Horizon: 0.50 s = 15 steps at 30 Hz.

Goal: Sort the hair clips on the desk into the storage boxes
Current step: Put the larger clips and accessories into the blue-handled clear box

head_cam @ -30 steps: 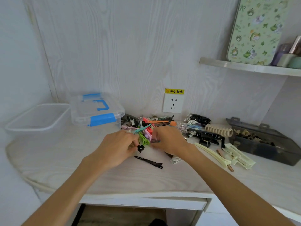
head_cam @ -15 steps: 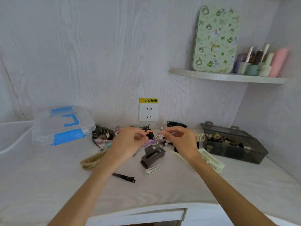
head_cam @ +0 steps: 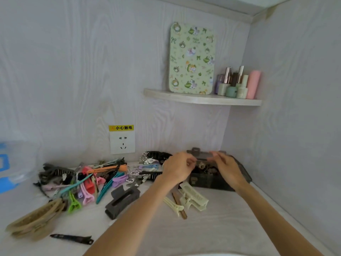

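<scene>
A dark grey storage box (head_cam: 208, 181) stands open at the back right of the desk, with small clips inside. Both my hands hover over it. My left hand (head_cam: 178, 169) has its fingers curled against the thumb in a pinch, apparently on small hair clips that are hidden by the fingers. My right hand (head_cam: 226, 169) is over the box's right half with its fingers stretched leftward and nothing seen in them. A pile of colourful hair clips (head_cam: 88, 182) lies on the desk to the left.
On the desk lie a dark grey claw clip (head_cam: 121, 200), cream clips (head_cam: 193, 198), beige clips (head_cam: 35, 220) and a black flat clip (head_cam: 72, 238). A clear box with blue latches (head_cam: 7, 167) is at the far left. A wall shelf (head_cam: 203, 99) carries bottles above the grey box.
Both hands have moved right from above the clip pile to over the dark grey box. The view has turned right with them.
</scene>
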Available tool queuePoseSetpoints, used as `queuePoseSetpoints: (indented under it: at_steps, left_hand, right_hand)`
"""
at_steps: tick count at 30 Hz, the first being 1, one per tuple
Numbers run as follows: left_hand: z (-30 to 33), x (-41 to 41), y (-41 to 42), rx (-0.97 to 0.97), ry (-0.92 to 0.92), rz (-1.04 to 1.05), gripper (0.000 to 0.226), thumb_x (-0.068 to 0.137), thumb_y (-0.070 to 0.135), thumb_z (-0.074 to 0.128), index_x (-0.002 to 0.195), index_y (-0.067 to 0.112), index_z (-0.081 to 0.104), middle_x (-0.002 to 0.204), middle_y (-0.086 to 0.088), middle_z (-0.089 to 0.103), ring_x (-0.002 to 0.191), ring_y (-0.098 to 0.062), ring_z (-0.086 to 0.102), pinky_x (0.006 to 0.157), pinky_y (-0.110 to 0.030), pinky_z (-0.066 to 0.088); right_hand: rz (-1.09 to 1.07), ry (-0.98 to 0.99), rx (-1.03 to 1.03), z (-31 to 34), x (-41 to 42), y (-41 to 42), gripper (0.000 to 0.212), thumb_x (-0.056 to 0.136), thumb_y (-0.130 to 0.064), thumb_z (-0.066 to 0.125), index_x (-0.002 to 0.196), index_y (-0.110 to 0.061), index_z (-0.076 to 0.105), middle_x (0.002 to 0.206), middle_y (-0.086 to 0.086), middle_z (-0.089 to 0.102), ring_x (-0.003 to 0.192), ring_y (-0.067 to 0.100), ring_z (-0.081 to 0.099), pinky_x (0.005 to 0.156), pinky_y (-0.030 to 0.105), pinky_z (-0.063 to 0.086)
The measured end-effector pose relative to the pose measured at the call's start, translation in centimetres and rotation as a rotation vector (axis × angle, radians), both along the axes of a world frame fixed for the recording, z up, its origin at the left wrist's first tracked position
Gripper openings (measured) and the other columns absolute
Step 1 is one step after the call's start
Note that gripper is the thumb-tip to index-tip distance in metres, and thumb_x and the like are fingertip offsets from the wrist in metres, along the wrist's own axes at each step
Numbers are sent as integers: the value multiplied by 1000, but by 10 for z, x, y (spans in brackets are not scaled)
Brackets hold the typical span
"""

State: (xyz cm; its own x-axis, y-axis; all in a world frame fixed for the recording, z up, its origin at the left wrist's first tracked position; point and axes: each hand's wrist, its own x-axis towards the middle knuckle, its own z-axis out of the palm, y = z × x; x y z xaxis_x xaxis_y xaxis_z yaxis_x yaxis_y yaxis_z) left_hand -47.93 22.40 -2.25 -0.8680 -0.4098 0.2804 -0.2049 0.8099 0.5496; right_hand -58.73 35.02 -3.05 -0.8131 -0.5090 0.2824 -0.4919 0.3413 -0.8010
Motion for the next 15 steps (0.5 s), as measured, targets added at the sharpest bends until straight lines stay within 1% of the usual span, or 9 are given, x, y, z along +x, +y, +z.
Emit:
queuePoseSetpoints:
  at_steps: [2, 4, 5, 7, 8, 10, 11, 13, 15]
  left_hand:
    - [1, 15, -8, -5, 26, -2, 27, 92, 21, 54, 116, 29, 64, 110, 12, 69, 99, -7, 64, 89, -32, 51]
    - [2, 40, -21, -23, 81, 20, 27, 91, 20, 54, 114, 31, 64, 109, 16, 68, 96, -3, 63, 88, -28, 51]
    - [3, 56, -30, -35, 99, 42, 27, 92, 20, 53, 114, 31, 64, 109, 18, 67, 96, -1, 62, 86, -24, 50]
    - [2, 93, -52, -60, 108, 107, 25, 93, 22, 53, 113, 31, 64, 109, 19, 67, 96, -1, 63, 83, -24, 51]
    - [2, 110, -64, -70, 94, 138, 25, 93, 21, 52, 113, 31, 64, 110, 18, 67, 95, -3, 64, 82, -25, 53]
    - [3, 145, -93, -82, 32, 209, 27, 94, 20, 50, 115, 32, 62, 115, 15, 66, 97, -7, 65, 80, -27, 55]
    - [3, 165, -109, -76, -2, 254, 28, 95, 18, 48, 117, 31, 62, 119, 13, 65, 101, -9, 64, 80, -26, 54]
    - [-1, 196, -137, -52, -28, 341, 31, 96, 12, 46, 119, 27, 62, 123, 8, 63, 104, -11, 61, 80, -20, 47]
    - [-12, 223, -161, -17, -20, 419, 37, 95, 4, 43, 120, 25, 61, 123, 4, 63, 98, -10, 58, 74, -16, 41]
  right_hand:
    - [-33, 19, -45, 1, 1, 2, 36, 100, -25, 35, 120, -10, 61, 112, 6, 65, 104, 18, 56, 84, 21, 38]
    - [-11, 32, -90, 2, 9, -6, 30, 99, -21, 38, 109, -9, 64, 103, 6, 67, 92, 14, 58, 75, 14, 41]
    - [25, 22, -108, 3, 17, -15, 27, 98, -19, 40, 102, -10, 65, 98, 7, 69, 87, 13, 59, 73, 13, 43]
    - [126, 7, -118, 0, 36, -38, 22, 97, -14, 44, 94, -11, 66, 91, 9, 69, 80, 13, 62, 76, 21, 49]
    - [179, 9, -115, -1, 49, -51, 21, 96, -14, 45, 93, -12, 66, 88, 8, 69, 77, 11, 62, 76, 22, 49]
    - [286, 22, -108, -3, 77, -80, 20, 95, -16, 48, 92, -14, 68, 83, 2, 68, 76, 5, 62, 74, 21, 48]
    - [348, 24, -100, -4, 94, -97, 20, 95, -17, 49, 92, -13, 69, 83, -1, 68, 78, 5, 63, 76, 21, 48]
    - [466, 31, -50, -5, 123, -125, 20, 94, -19, 52, 94, -12, 70, 84, -4, 69, 82, 5, 64, 80, 21, 48]
    - [564, 86, 51, -10, 151, -154, 18, 93, -21, 54, 97, -15, 70, 89, -3, 70, 85, 8, 64, 79, 20, 48]
